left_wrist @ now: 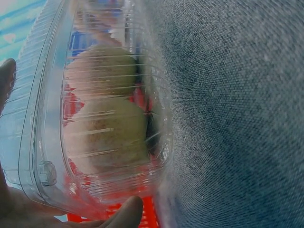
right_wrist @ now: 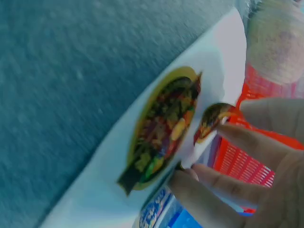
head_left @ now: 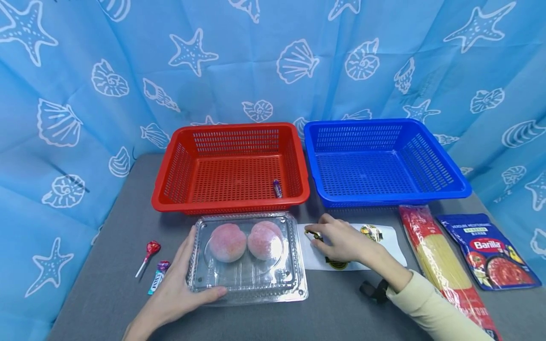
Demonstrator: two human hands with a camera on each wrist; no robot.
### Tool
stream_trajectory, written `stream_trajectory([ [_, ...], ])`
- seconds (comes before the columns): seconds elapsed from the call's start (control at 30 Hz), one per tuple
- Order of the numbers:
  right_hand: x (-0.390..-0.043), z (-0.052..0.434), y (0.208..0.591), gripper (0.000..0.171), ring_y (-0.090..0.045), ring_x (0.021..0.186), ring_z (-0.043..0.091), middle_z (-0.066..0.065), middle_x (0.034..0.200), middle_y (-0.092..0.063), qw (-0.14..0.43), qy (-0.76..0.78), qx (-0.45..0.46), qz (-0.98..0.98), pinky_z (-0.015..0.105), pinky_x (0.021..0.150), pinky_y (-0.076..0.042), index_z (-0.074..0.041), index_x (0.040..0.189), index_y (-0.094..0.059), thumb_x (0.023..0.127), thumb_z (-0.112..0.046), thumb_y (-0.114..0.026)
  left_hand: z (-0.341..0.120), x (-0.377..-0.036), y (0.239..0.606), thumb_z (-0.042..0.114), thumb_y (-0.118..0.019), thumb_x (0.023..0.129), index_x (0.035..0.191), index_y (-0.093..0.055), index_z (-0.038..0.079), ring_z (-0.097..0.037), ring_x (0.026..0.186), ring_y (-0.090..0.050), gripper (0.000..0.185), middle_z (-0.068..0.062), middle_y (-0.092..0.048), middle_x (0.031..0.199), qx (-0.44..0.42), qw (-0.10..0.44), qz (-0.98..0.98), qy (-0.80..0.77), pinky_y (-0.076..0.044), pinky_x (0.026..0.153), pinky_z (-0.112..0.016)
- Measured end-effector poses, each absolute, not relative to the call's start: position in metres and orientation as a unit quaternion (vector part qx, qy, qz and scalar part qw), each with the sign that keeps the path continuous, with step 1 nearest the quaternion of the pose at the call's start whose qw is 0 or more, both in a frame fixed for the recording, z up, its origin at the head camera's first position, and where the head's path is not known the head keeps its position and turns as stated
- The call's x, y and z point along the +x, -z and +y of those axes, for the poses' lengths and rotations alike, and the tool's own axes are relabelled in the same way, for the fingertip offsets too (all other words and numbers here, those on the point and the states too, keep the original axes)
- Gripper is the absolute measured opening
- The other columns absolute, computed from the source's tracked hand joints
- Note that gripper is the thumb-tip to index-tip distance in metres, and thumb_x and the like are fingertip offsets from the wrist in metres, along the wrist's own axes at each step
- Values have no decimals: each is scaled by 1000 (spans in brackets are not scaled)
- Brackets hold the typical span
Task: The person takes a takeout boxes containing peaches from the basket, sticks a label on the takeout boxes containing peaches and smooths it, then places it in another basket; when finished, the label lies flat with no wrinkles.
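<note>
A clear plastic clamshell box (head_left: 247, 279) holds two pink peaches (head_left: 228, 242). My left hand (head_left: 177, 279) grips its left side, with the fingers along the edge and the thumb at the front; in the left wrist view the thumb (left_wrist: 128, 211) lies at the box's end. To the right is a white packet (head_left: 379, 255) printed with food pictures. The fingers of my right hand (head_left: 341, 239) bend down onto its left part and pinch it. In the right wrist view the fingertips (right_wrist: 228, 130) are on the packet around a small picture.
Behind the box stands a red basket (head_left: 230, 207) with a small purple-wrapped sweet (head_left: 277, 188) inside. A blue basket (head_left: 396, 195) is beside it. A red lollipop (head_left: 152, 248) and a wrapped candy (head_left: 159, 276) lie left; spaghetti (head_left: 443, 260) and a Barilla sauce pouch (head_left: 490, 251) lie right.
</note>
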State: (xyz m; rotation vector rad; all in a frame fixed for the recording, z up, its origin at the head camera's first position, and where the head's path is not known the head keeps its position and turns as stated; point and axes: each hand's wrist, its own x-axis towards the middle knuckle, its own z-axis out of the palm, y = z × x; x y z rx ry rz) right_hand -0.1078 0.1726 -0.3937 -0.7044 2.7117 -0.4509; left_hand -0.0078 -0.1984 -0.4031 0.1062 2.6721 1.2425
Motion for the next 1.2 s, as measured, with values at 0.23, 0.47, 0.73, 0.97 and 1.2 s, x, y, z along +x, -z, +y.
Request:
stream_trajectory([
  [0.23,-107,177,394,37,-54,90,15,10,117,-63,168,166,-279,931,33,75,-48,-16,132,-69,96,-20,-66,-199,-8,402,49,-89,73,161,10,43,-51,155,-15,133,-20,-6,172,37,95,904,-416,-23,113,-79],
  [0.47,-103,178,394,37,-55,94,17,11,118,-61,159,176,-292,927,36,79,-49,-18,131,-69,94,-18,-64,-198,-10,400,50,-89,73,162,11,41,-51,156,-14,133,-19,-5,173,30,105,904,-414,-22,113,-80],
  [0.73,-102,181,396,40,-52,96,18,11,118,-57,165,191,-280,926,35,78,-50,-20,127,-68,89,-29,-76,-199,-10,399,50,-88,74,161,12,43,-51,156,-13,132,-19,-4,173,28,113,903,-414,-22,113,-80],
  [0.97,-101,182,400,45,-51,90,13,6,111,-60,110,201,-307,924,30,77,-47,-15,120,-68,80,-19,-85,-199,-11,397,51,-87,75,162,12,40,-51,156,-13,132,-18,-4,173,25,117,906,-407,-22,113,-80],
  [1.2,-97,177,403,46,-64,105,30,12,120,-68,55,169,-333,926,50,95,-54,-6,118,-69,78,-20,-87,-198,-11,398,52,-88,74,161,13,42,-52,156,-13,133,-19,-4,173,21,121,907,-403,-22,114,-79],
])
